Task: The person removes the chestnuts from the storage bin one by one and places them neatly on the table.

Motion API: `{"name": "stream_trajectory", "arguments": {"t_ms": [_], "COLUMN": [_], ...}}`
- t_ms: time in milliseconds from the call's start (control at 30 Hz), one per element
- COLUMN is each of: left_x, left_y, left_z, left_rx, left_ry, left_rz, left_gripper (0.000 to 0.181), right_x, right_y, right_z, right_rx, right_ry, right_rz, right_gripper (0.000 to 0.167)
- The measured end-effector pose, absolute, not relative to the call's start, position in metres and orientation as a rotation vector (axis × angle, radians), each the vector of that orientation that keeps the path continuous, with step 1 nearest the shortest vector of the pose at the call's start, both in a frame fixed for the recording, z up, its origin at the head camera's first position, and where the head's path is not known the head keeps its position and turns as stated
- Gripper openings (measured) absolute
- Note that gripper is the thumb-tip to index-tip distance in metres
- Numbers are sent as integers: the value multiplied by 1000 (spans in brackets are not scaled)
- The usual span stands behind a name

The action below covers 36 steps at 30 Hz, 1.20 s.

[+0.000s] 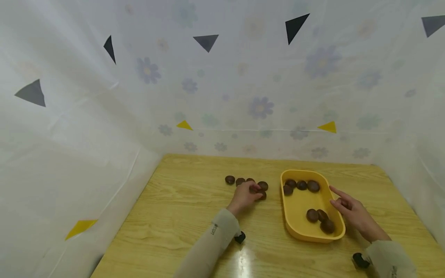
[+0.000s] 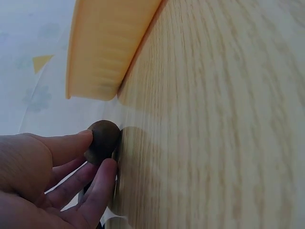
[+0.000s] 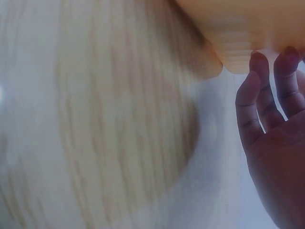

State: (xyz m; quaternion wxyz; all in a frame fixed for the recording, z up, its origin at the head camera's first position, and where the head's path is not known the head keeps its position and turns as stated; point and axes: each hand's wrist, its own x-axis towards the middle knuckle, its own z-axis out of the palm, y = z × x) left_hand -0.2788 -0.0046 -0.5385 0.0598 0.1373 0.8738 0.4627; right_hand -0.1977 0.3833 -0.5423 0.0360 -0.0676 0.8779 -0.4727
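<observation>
My left hand [image 1: 243, 199] reaches over a cluster of dark brown, smooth rounded pieces [image 1: 262, 186] on the table, left of a yellow tray [image 1: 299, 208]. In the left wrist view, its thumb and fingers pinch one brown rounded piece [image 2: 106, 136] close to the tabletop. Whether that piece is a stone or a nut, I cannot tell. Beside the tray's right wall is my right hand [image 1: 356, 216], its fingers loosely bent at the rim and nothing in its grasp. Several brown pieces [image 1: 313, 186] lie at the tray's far end, and several more [image 1: 327, 226] near its front right corner.
Wood-grain table [image 1: 167, 227] spreads beneath everything. One brown piece [image 1: 230, 180] lies at the left end of the loose cluster. Pale flowered sheeting [image 1: 222, 96] closes off the back and sides, with black, grey and yellow triangles on it.
</observation>
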Motion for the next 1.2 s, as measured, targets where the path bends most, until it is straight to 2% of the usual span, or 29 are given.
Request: {"name": "stream_trajectory", "arguments": {"t_ms": [633,967,1200], "left_x": [-283,-278,-267], "left_y": [-7,-6,24], "left_z": [-541,-518,-498], "left_rx": [416,480,540], "left_ry": [2605,2519,2146], "left_rz": [1453,1534,1784], "left_gripper": [17,25,29], "right_x": [-200,-199,-198], "right_y": [384,383,382], "right_z": [-544,-543,-542], "right_rx": [-228,-226,-223], "right_ry": [2709,2721,2717], "right_rz": [-1458,-1437,-1458], "right_gripper": [64,64,65]}}
